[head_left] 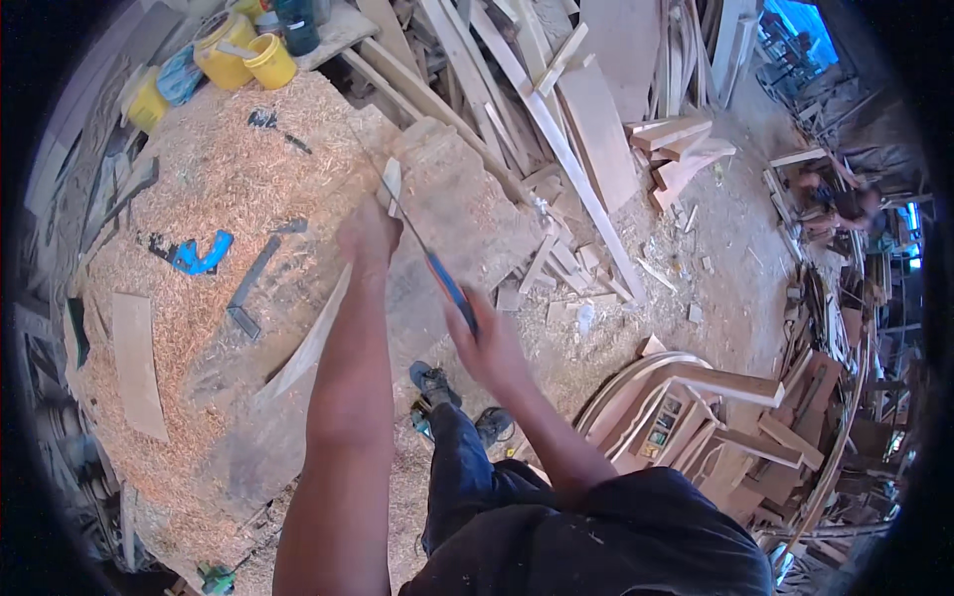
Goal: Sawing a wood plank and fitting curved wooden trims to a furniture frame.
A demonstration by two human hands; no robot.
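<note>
Both of my arms reach over a workbench (407,298) strewn with shavings. My left hand (368,238) is closed around a long, curved strip of pale wood (316,343), pressing it on the bench top. Its far end (392,184) sticks out past my fingers. In my right hand (487,343) is the blue and orange handle of a handsaw (449,283). The saw's thin blade, seen nearly edge-on, slants away to the upper left and passes right beside the wood's far end. Whether its teeth touch the wood I cannot tell.
On the bench lie a blue-handled tool (204,254), a metal try square (253,288) and a flat board (139,366). Yellow buckets (224,55) stand at its far left. Planks (556,149) lean beyond it. A curved wooden frame (636,397) and offcuts lie on the right.
</note>
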